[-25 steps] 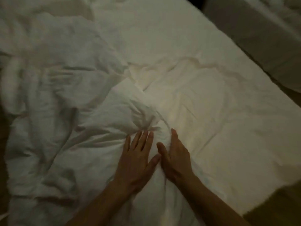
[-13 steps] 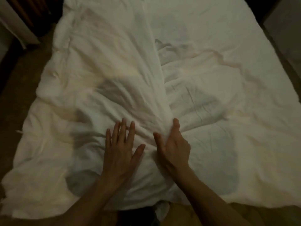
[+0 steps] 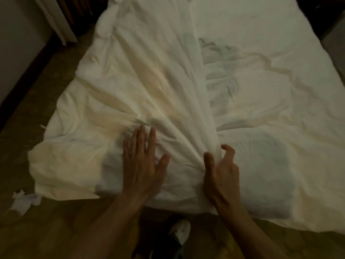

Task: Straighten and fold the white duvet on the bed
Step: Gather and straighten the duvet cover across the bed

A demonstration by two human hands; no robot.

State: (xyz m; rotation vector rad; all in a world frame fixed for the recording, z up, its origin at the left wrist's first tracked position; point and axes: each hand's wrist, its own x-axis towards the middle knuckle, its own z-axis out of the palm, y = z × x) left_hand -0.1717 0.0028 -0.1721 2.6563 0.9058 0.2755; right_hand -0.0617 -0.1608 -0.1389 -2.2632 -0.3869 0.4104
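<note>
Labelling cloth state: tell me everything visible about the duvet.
The duvet is white, soft-looking cloth, heavily creased, lying spread over the bed's left part, its long edge running up the middle. Folds fan out from a gathered bunch at the near edge. The left hand presses flat on it; the right hand curls round the bunch.

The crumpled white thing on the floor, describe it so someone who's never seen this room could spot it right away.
Start at the white duvet spread over the bed, and follow its near edge to the left corner. Just past that corner, on the wooden floor, lies a small crumpled white scrap. Unlike the broad duvet, it is tiny, bunched up, and sits alone on bare wood.
</note>
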